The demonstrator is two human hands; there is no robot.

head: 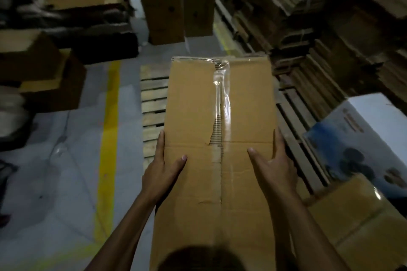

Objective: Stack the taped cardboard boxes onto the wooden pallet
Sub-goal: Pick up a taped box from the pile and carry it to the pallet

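A long brown cardboard box (193, 105) with clear tape down its middle seam fills the centre of the head view. My left hand (164, 168) holds its left side, thumb on top and fingers down the side. My right hand (274, 165) holds the right side the same way. Below and beyond the box lies the wooden pallet (153, 103), its slats showing to the left and right of the box. Whether the box rests on the pallet or hangs above it, I cannot tell.
A white and blue printed box (361, 136) and a brown taped box (361, 213) stand at the right. Stacks of flat cardboard (319, 28) rise behind the pallet at the right. Tall boxes (176, 6) stand at the back. A yellow floor line (110, 134) runs at the left.
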